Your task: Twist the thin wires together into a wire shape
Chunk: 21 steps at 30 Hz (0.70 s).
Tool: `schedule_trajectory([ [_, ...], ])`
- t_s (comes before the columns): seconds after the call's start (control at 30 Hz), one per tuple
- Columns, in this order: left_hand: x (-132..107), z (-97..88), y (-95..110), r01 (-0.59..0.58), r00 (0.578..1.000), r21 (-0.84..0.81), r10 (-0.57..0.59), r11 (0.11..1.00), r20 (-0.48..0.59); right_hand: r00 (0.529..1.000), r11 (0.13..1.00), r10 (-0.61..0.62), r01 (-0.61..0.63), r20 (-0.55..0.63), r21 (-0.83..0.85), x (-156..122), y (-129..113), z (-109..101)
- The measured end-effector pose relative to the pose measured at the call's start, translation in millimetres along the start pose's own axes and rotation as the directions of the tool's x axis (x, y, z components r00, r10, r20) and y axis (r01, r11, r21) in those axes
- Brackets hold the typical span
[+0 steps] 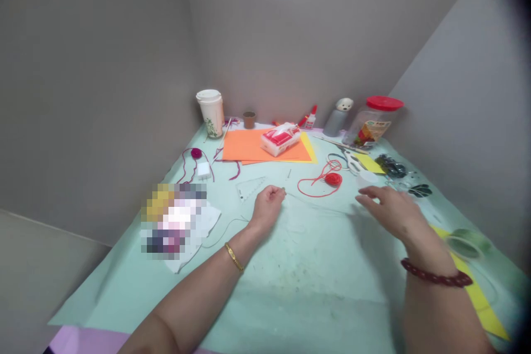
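My left hand (267,206) rests on the pale green table cover (307,265) with its fingers pinched together on a thin clear thread (315,206) that runs to the right. My right hand (392,210) hovers a little above the cover with fingers stretched out toward the left, near the thread's other end. A red cord coil (332,179) lies just beyond, between the two hands. A small clear triangle ruler (250,188) lies left of my left hand.
At the back stand a white lidded cup (211,112), orange paper (257,146) with a tissue pack (281,139), a glue bottle (311,118), a red-lidded jar (373,120) and scissors (352,160). Green tape (468,242) and yellow paper (477,293) lie right. A blurred patch (176,220) sits left.
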<state>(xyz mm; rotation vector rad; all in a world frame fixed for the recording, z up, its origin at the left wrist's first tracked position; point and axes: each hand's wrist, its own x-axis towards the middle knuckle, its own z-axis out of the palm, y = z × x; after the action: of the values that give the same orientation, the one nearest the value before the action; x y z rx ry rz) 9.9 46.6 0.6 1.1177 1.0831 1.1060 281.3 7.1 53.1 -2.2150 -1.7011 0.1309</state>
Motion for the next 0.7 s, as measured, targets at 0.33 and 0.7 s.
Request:
schedule_trajectory([
  [0.33,-6,3.9,-4,-0.045,0.973,-0.059,0.057,0.997,0.224,0.910,0.544,-0.316,-0.058,0.269,0.837,-35,-116,50],
  [0.7,-10,3.3,9,0.090,0.943,-0.058,-0.066,0.994,0.327,0.920,0.589,-0.172,-0.191,0.353,0.785,-27,-100,54],
])
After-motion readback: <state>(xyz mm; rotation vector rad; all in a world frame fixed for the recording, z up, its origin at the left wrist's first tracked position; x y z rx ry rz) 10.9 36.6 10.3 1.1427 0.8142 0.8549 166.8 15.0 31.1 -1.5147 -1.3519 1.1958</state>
